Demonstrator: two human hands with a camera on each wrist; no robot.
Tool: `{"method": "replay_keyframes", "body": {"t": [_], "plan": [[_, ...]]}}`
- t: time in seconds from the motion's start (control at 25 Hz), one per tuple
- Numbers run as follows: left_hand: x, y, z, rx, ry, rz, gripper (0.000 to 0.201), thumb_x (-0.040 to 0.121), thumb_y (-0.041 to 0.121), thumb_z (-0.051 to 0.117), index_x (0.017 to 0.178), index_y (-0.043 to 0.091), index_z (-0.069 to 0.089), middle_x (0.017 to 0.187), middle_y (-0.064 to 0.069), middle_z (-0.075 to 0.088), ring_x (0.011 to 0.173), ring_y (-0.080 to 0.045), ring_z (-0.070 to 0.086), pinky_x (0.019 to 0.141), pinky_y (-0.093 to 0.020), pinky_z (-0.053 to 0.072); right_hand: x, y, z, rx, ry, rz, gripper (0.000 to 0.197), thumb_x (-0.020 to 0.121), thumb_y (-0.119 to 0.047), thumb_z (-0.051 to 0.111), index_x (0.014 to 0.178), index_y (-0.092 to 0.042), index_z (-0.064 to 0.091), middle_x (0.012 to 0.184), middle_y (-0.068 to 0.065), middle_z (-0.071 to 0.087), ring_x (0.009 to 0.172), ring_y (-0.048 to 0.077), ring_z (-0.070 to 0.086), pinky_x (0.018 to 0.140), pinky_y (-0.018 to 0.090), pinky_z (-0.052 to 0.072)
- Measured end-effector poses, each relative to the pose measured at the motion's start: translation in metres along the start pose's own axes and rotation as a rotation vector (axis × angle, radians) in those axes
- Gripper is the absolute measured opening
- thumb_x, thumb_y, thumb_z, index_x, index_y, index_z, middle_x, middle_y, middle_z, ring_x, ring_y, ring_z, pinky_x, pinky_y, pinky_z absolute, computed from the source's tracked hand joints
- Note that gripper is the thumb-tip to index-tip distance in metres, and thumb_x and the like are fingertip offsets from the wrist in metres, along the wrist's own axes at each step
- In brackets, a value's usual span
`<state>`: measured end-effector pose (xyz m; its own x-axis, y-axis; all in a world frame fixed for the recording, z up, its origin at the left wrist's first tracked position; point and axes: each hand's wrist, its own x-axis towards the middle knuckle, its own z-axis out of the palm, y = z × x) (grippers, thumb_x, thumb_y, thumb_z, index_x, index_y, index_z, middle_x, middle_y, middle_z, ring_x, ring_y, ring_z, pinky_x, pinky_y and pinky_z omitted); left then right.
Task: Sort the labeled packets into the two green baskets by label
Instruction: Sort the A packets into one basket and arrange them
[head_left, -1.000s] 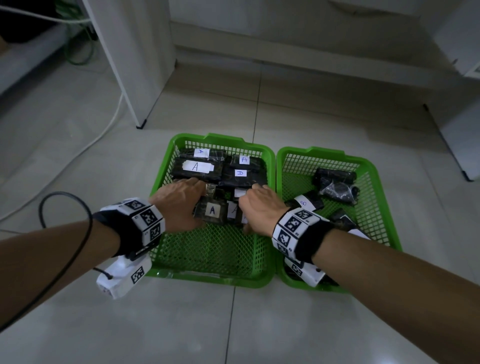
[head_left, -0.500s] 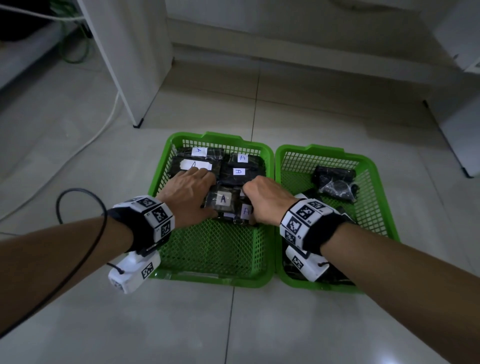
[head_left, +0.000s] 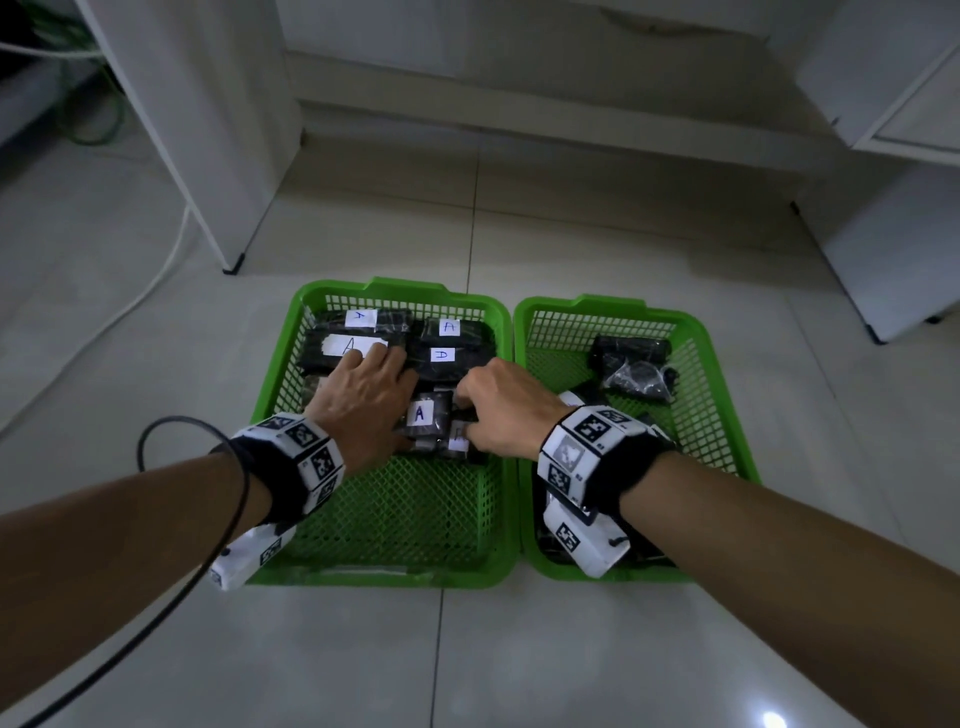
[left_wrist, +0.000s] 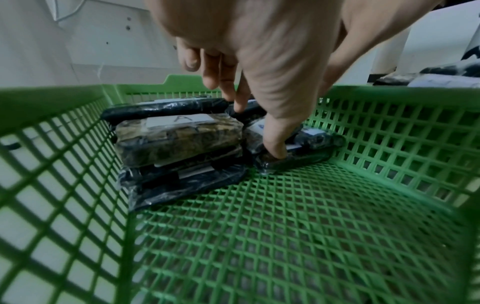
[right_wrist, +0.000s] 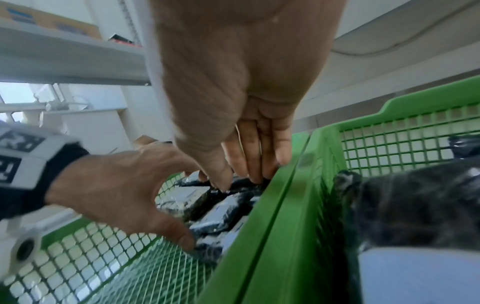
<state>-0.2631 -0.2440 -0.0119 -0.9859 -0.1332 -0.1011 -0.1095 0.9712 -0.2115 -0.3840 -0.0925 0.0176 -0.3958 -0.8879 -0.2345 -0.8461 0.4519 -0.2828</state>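
Note:
Two green baskets stand side by side on the floor. The left basket (head_left: 379, 577) holds several black wrapped packets with white A labels, grouped in its far half. My left hand (head_left: 363, 395) lies flat over them; its thumb (left_wrist: 275, 152) presses the near edge of a packet and the straight fingers reach the back ones. An A packet (head_left: 423, 413) shows between my hands. My right hand (head_left: 498, 405) points straight fingers (right_wrist: 259, 172) down onto the packets by the basket's right wall. The right basket (head_left: 613, 304) holds dark packets (head_left: 636, 366), their labels mostly hidden.
A white cabinet leg (head_left: 234, 267) and a white cable (head_left: 156, 270) are at the back left. White furniture (head_left: 883, 260) stands at the right. A black wire (head_left: 171, 597) loops from my left wrist. The near half of the left basket shows bare mesh (left_wrist: 285, 236).
Both hands have moved away from me inside the left basket. The A packet between them has slid back toward the far group.

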Motion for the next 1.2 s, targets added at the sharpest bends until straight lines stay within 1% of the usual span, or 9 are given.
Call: {"method": "replay_keyframes", "body": {"t": [0.12, 0.28, 0.4, 0.48, 0.6, 0.72, 0.88, 1.08, 1.2], "plan": [[-0.001, 0.005, -0.011, -0.053, -0.004, 0.031, 0.069, 0.079, 0.07, 0.051, 0.126, 0.02, 0.047, 0.12, 0.0, 0.045, 0.107, -0.018, 0.044, 0.093, -0.035, 0.042, -0.009, 0.011, -0.015, 0.121, 0.137, 0.034, 0.011, 0.091, -0.021, 0.069, 0.083, -0.014, 0.071, 0.075, -0.003, 0.068, 0.064, 0.009, 0.065, 0.06, 0.018, 0.051], [0.009, 0.017, -0.04, -0.15, 0.08, 0.102, 0.04, 0.086, 0.051, 0.047, 0.107, 0.018, 0.058, 0.105, -0.001, 0.051, 0.096, -0.019, 0.05, 0.086, -0.035, 0.044, -0.04, 0.051, -0.038, 0.178, 0.311, 0.178, 0.015, 0.094, -0.026, 0.066, 0.083, -0.018, 0.073, 0.079, -0.008, 0.07, 0.071, 0.0, 0.065, 0.064, 0.005, 0.04], [0.026, 0.042, -0.064, -0.164, 0.102, 0.183, 0.029, 0.088, 0.037, 0.046, 0.1, 0.016, 0.062, 0.1, -0.003, 0.055, 0.092, -0.022, 0.055, 0.083, -0.037, 0.047, -0.082, 0.079, -0.045, 0.145, 0.306, 0.303, 0.012, 0.086, -0.024, 0.069, 0.078, -0.019, 0.076, 0.079, -0.006, 0.073, 0.072, 0.009, 0.067, 0.069, 0.026, 0.056], [0.039, 0.059, -0.083, -0.145, 0.047, 0.252, 0.027, 0.087, 0.036, 0.048, 0.097, 0.016, 0.063, 0.098, -0.002, 0.058, 0.091, -0.023, 0.058, 0.08, -0.037, 0.05, -0.113, 0.087, -0.044, 0.09, 0.267, 0.344, 0.013, 0.082, -0.024, 0.068, 0.078, -0.016, 0.077, 0.08, 0.0, 0.074, 0.074, 0.019, 0.069, 0.071, 0.036, 0.058], [0.058, 0.078, -0.107, -0.111, -0.074, 0.321, 0.022, 0.078, 0.035, 0.058, 0.088, 0.016, 0.065, 0.09, -0.001, 0.062, 0.081, -0.022, 0.063, 0.071, -0.036, 0.056, -0.147, 0.092, -0.039, 0.009, 0.222, 0.325, 0.017, 0.081, -0.021, 0.065, 0.078, -0.009, 0.077, 0.079, 0.012, 0.074, 0.074, 0.029, 0.069, 0.07, 0.041, 0.058], [0.063, 0.08, -0.103, 0.035, -0.243, 0.341, 0.024, 0.064, 0.037, 0.065, 0.075, 0.016, 0.061, 0.069, 0.001, 0.06, 0.064, -0.018, 0.061, 0.062, -0.034, 0.059, -0.163, 0.096, -0.036, 0.015, 0.217, 0.369, 0.016, 0.081, -0.023, 0.067, 0.081, -0.01, 0.076, 0.082, 0.009, 0.075, 0.077, 0.027, 0.07, 0.072, 0.04, 0.059], [0.05, 0.057, -0.063, 0.105, -0.243, 0.359, 0.066, 0.068, 0.066, 0.056, 0.116, 0.02, 0.055, 0.098, 0.0, 0.064, 0.093, -0.022, 0.061, 0.076, -0.033, 0.049, -0.151, 0.075, -0.027, 0.039, 0.178, 0.32, 0.013, 0.084, -0.027, 0.061, 0.084, -0.016, 0.069, 0.085, 0.002, 0.07, 0.077, 0.022, 0.065, 0.073, 0.039, 0.058], [0.038, 0.035, -0.035, 0.06, -0.121, 0.297, 0.052, 0.078, 0.067, 0.055, 0.108, 0.025, 0.058, 0.112, 0.003, 0.063, 0.108, -0.02, 0.058, 0.093, -0.035, 0.043, -0.103, 0.024, -0.01, 0.017, 0.065, 0.131, 0.008, 0.086, -0.019, 0.06, 0.08, -0.015, 0.058, 0.087, 0.003, 0.059, 0.088, 0.024, 0.054, 0.069, 0.034, 0.044], [0.039, 0.03, -0.023, 0.024, -0.1, 0.264, 0.053, 0.081, 0.069, 0.049, 0.11, 0.025, 0.058, 0.113, 0.002, 0.062, 0.111, -0.021, 0.055, 0.095, -0.037, 0.039, -0.076, 0.009, -0.004, -0.036, 0.049, 0.076, 0.008, 0.083, -0.018, 0.063, 0.084, -0.011, 0.063, 0.089, 0.005, 0.061, 0.09, 0.023, 0.054, 0.075, 0.038, 0.048]]}}
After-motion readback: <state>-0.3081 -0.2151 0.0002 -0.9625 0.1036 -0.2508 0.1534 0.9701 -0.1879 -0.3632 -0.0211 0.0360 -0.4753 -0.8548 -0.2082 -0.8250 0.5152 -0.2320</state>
